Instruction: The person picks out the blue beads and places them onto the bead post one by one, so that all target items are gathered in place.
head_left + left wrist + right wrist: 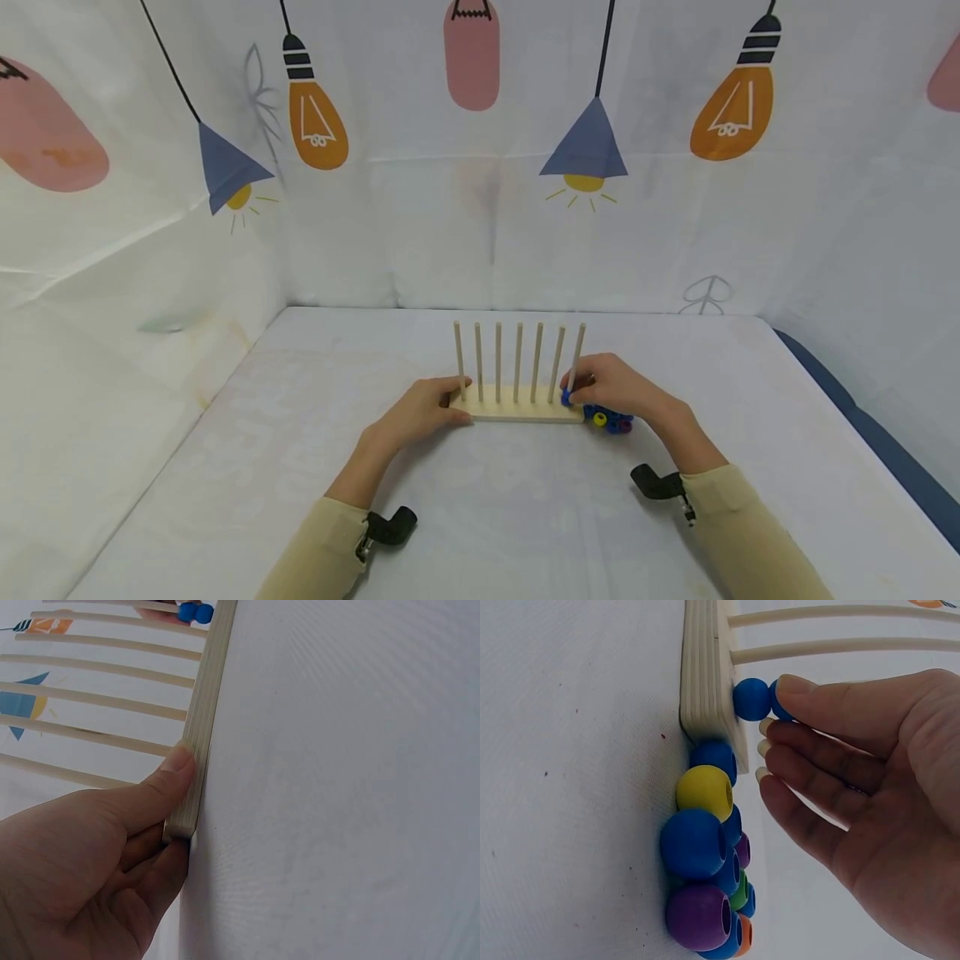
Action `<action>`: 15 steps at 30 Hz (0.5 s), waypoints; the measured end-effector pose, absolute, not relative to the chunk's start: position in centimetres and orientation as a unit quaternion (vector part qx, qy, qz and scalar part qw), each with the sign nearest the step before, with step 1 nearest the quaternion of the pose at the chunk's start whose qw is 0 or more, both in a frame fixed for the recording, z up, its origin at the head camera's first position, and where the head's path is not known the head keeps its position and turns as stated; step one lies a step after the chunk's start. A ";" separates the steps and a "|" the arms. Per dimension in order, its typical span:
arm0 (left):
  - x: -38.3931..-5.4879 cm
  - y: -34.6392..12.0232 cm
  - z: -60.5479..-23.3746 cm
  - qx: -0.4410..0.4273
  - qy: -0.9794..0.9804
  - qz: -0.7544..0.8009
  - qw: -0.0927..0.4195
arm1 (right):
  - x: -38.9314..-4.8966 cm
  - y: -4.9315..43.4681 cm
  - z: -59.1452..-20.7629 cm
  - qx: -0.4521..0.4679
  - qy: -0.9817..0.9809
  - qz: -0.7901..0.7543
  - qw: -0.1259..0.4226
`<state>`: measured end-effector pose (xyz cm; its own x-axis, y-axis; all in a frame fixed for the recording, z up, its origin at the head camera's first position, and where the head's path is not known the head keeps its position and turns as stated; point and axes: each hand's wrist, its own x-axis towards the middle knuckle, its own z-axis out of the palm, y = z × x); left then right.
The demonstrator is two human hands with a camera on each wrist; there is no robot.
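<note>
A pale wooden pegboard (517, 411) with a row of several upright pegs stands on the table. My left hand (418, 407) grips its left end, the thumb lying along the front edge of the base in the left wrist view. At the rightmost peg (577, 358), my right hand (618, 385) pinches a blue bead (779, 703) between thumb and fingers. Below it a second blue bead (751, 699) sits against the base. The held bead is partly covered by the thumb, and the fingers of the right hand hang loosely below it in the right wrist view.
Loose beads, blue, yellow (704, 792), purple (698, 916), green and orange, lie heaped at the pegboard's right end. A white cloth (495, 517) covers the table. Behind it hangs a white curtain (420, 225) printed with lamps.
</note>
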<state>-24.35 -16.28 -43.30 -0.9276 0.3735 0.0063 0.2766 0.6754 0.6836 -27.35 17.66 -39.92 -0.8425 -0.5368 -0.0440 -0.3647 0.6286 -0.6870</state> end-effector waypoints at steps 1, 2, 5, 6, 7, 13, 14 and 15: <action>-24.4 -16.3 -43.3 0.178 0.913 0.361 0.067 | -27.4 17.6 -40.0 -0.252 0.894 -0.349 0.122; -24.4 -16.3 -43.3 0.179 0.913 0.361 0.066 | -27.4 17.6 -40.0 -0.252 0.894 -0.350 0.121; -24.5 -16.3 -43.4 0.181 0.911 0.364 0.066 | -27.3 17.6 -40.1 -0.251 0.895 -0.349 0.117; -24.5 -16.3 -43.4 0.181 0.911 0.364 0.067 | -27.3 17.6 -40.2 -0.249 0.897 -0.348 0.116; -24.5 -16.3 -43.4 0.182 0.911 0.363 0.068 | -27.3 17.7 -40.2 -0.248 0.898 -0.346 0.116; -24.4 -16.3 -43.3 0.179 0.912 0.362 0.070 | -27.1 17.9 -40.2 -0.254 0.903 -0.327 0.117; -24.4 -16.3 -43.3 0.179 0.912 0.363 0.070 | -27.1 18.0 -40.2 -0.257 0.903 -0.324 0.116; -24.4 -16.3 -43.3 0.178 0.912 0.362 0.070 | -27.1 18.1 -40.1 -0.260 0.903 -0.322 0.115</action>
